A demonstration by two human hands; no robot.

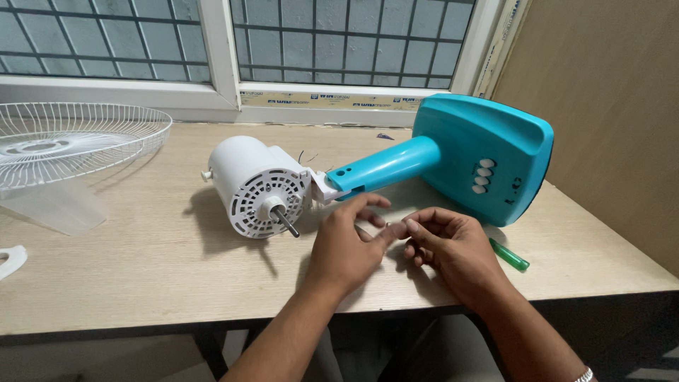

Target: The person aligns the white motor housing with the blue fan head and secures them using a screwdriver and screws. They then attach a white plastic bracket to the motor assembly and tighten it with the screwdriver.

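Both hands met at the table's [141,283] front edge, left hand [346,247] and right hand [453,247] pinching fingertips together on something too tiny to make out. Fan motor [258,185] lay at 11 o'clock from them, teal base [488,152] at 1, green screwdriver [509,255] at 3, wire grille [64,141] way out at 10.

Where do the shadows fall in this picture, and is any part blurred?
Head view: the motor casts a dark shadow toward the left and near side on the table; both hands shade the wood beneath; focus is sharp overall; no strong glare.
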